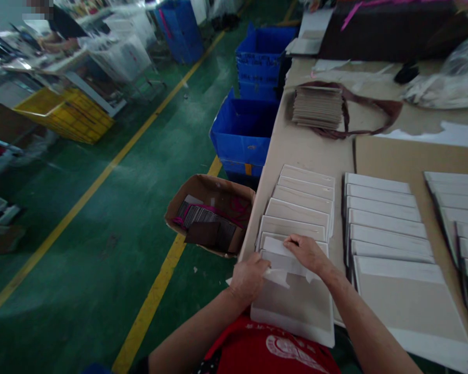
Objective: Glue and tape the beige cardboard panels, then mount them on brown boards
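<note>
Hands [249,276] [307,253] touch thin, ragged white sheeting [278,278] over rectangular panels [296,304].

2 foreground hands [249,278] [306,252] and 1 yellow crate [72,114] show.

Has left forearm [195,332] bare, slanting up and right from the bottom edge. Has right forearm [362,317] bare too, slanting up and left. Holds left hand [247,279] low, back upward, fingers curled in a grip and pointing right. Holds right hand [307,253] slightly farther forward, back upward, fingers bent in and pointing left, thumb and index close together in a pinch shape, fingertip contact too small to tell. Runs right wrist [328,272] nearly straight. Has both hands near each other but apart, forearms uncrossed.
</note>
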{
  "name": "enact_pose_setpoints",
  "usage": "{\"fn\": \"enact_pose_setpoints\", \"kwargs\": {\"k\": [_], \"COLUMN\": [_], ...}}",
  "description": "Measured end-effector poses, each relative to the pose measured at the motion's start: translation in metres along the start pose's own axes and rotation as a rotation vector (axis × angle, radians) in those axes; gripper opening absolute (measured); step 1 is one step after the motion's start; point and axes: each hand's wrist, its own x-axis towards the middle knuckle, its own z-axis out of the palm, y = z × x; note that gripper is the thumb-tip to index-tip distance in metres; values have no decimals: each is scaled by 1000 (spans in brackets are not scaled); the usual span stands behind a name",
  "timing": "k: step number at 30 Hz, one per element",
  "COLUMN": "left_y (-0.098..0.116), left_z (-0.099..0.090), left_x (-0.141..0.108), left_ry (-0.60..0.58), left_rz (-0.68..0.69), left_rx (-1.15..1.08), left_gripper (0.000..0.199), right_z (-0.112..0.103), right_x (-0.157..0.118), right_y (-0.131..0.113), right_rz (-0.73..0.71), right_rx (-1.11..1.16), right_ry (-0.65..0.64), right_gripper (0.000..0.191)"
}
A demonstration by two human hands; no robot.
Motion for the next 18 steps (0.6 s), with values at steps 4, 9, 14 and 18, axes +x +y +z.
{"fn": "enact_pose_setpoints", "kwargs": {"k": [4, 9, 14, 18], "left_y": [3, -1, -4, -2], "left_z": [5, 13, 17, 16], "left_x": [11, 18, 20, 21], "left_ry": [-3, -45, -10, -11], "left_rz": [29, 15, 24, 31], "left_rx": [128, 197, 240, 241], "left_gripper": [26, 27, 26, 26], "right_z": [10, 12, 8, 8], "right_x": [14, 19, 19, 20], "right_y": [1, 1, -4, -6], "right_rz": [12, 20, 26, 21], "right_rx": [-122, -211, -272, -280], "right_ry": [-18, -14, -15, -23], "right_gripper": [24, 24, 26, 26]}}
